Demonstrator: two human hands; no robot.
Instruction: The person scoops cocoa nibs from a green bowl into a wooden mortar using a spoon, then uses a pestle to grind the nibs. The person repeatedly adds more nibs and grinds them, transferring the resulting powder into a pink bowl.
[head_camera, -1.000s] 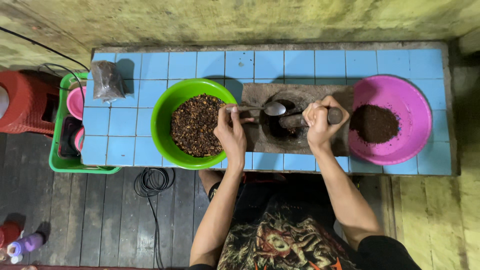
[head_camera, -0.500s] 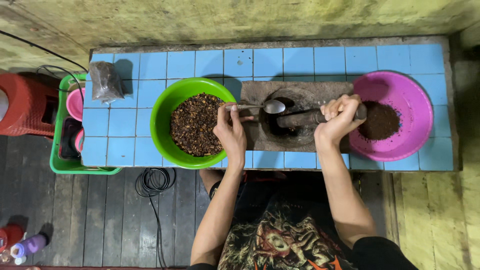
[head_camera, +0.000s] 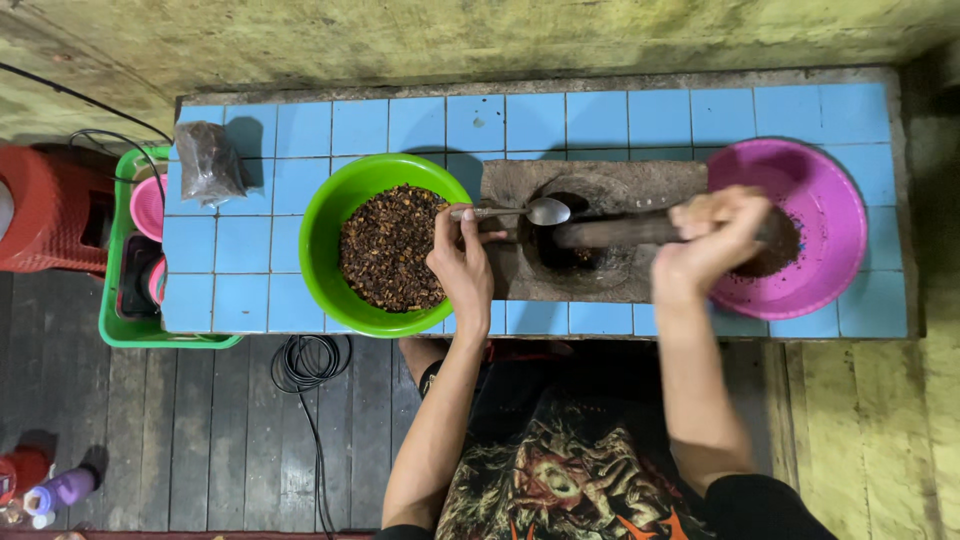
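Note:
My left hand (head_camera: 462, 262) holds a metal spoon (head_camera: 528, 211) by its handle, the spoon's bowl resting over the hollow of a stone mortar (head_camera: 590, 185). My right hand (head_camera: 712, 238) grips the end of a dark wooden pestle (head_camera: 612, 233) that lies slanted into the mortar's hollow. A green bowl (head_camera: 328, 215) full of dark brown dried spice sits just left of the mortar. A pink bowl (head_camera: 842, 215) with some dark ground powder sits to the right, partly under my right hand.
The blue tiled counter (head_camera: 300, 130) carries a small clear bag of dark stuff (head_camera: 208, 160) at its left end. A green crate (head_camera: 122, 260) with pink cups and a red stool (head_camera: 45, 205) stand left of the counter. A black cable (head_camera: 305, 365) lies coiled on the plank floor.
My right hand has drawn the pestle's end to the right, from over the mortar to above the pink bowl's edge. My left hand and the spoon have barely moved.

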